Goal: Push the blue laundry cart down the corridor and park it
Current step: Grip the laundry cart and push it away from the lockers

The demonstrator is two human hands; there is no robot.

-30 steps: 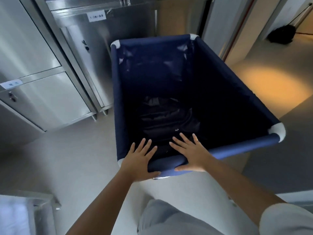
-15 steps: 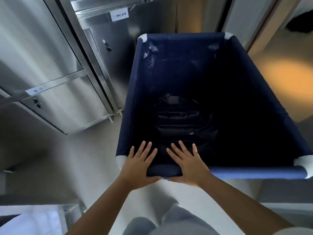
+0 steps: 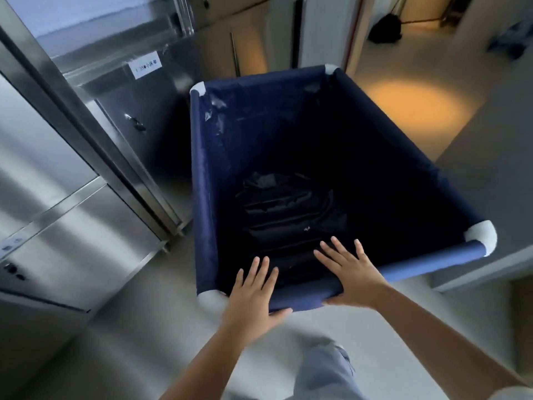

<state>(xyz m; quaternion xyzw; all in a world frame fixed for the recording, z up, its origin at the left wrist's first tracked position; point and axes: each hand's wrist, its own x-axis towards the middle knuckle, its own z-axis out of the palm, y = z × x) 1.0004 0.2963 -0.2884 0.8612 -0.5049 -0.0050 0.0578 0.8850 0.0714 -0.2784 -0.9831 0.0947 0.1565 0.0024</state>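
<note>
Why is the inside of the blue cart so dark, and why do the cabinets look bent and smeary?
Head view: the blue cart is deep and shadowed inside, dimming the dark bundle; the wide-angle lens bows the steel cabinets, and motion blur smears them.

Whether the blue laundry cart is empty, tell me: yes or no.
No: a dark bundle lies at the bottom of the blue laundry cart.

Laundry cart [image 3: 202, 174] stands right of cabinets [image 3: 86, 226]; both hands on its near rim.
</note>
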